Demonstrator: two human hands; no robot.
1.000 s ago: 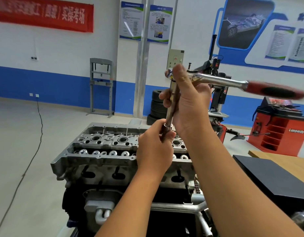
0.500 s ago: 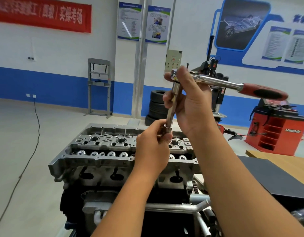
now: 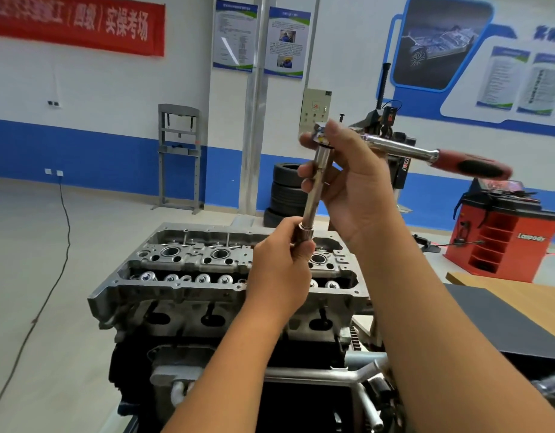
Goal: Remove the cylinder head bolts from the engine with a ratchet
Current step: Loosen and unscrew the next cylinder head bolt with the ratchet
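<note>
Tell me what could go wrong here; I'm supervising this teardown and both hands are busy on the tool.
1. The ratchet is gripped by the right hand at its head, so the red handle hangs free and could swing.
2. The left hand pinches the socket on the extension; it could slip off and drop into the open cylinder head.

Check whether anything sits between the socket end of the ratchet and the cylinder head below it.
Only the left hand, which grips the socket on the ratchet above the cylinder head. The right hand holds the extension bar higher up.
</note>
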